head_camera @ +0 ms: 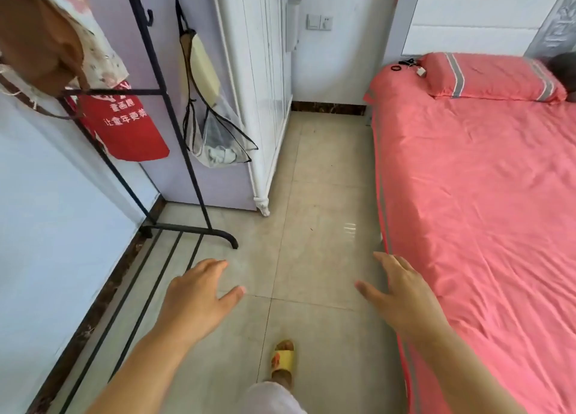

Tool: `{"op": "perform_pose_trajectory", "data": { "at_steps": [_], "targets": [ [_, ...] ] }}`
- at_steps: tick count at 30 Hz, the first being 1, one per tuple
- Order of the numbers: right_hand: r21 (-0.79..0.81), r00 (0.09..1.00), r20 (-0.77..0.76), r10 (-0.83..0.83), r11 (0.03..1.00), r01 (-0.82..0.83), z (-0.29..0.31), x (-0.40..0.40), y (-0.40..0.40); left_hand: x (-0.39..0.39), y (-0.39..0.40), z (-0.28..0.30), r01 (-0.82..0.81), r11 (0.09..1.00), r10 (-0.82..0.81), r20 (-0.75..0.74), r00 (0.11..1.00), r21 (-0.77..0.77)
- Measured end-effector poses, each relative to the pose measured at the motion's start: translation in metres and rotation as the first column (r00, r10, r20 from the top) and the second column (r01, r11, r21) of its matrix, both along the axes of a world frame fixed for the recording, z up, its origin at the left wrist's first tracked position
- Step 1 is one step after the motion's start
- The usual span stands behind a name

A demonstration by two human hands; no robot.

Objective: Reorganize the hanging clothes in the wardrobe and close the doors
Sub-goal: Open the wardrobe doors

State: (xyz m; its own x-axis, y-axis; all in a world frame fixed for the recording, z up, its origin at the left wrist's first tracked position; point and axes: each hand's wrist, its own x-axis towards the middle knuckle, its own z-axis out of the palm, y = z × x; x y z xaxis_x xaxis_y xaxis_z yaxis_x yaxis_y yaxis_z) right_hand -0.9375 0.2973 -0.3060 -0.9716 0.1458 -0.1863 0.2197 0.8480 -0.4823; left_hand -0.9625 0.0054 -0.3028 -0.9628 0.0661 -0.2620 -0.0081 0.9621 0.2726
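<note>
White wardrobe (265, 80) is being approached, doors seemingly shut; left hand (194, 295) and right hand (402, 295) spread, empty; doors to be opened next

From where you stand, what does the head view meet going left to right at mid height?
Red bag on the black rack → clear hanging pouch → white wardrobe → tiled floor → bed in coral sheets.

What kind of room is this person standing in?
Most likely a home bedroom: a bed with a coral-pink sheet and matching pillow, a white wardrobe against the wall, and a black clothes rack hung with bags.
</note>
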Motion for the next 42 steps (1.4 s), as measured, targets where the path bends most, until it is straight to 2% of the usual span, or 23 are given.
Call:
{"op": "perform_pose_trajectory", "data": {
  "at_steps": [8, 16, 20, 26, 35, 42],
  "targets": [
    [-0.030, 0.997, -0.041, -0.072, 0.997, 0.070, 0.022, -0.196, 0.046, -0.225, 0.060, 0.020, 0.115, 0.993, -0.115, 0.001, 0.993, 0.008],
    [-0.053, 0.979, -0.025, -0.201, 0.978, 0.199, -0.011, -0.347, 0.164, -0.404, 0.186, -0.007, 0.224, 0.974, -0.225, 0.040, 0.974, 0.020],
    [-0.052, 0.981, -0.012, -0.192, 0.980, 0.192, -0.012, -0.435, 0.231, -0.491, 0.250, -0.005, 0.198, 0.979, -0.200, 0.064, 0.978, 0.043],
    [-0.032, 0.994, -0.009, -0.112, 0.993, 0.112, 0.003, -0.570, 0.297, -0.614, 0.313, 0.019, 0.148, 0.987, -0.149, 0.015, 0.989, 0.066],
    [-0.014, 1.000, 0.018, 0.015, 1.000, -0.015, -0.023, -0.772, 0.335, -0.782, 0.343, -0.017, 0.003, 0.997, -0.011, 0.112, 0.994, 0.073],
    [-0.028, 0.996, 0.060, 0.068, 0.997, -0.066, -0.005, -0.973, 0.355, -0.970, 0.359, -0.013, -0.094, 0.989, 0.082, 0.109, 0.991, 0.115]
  ]
}}
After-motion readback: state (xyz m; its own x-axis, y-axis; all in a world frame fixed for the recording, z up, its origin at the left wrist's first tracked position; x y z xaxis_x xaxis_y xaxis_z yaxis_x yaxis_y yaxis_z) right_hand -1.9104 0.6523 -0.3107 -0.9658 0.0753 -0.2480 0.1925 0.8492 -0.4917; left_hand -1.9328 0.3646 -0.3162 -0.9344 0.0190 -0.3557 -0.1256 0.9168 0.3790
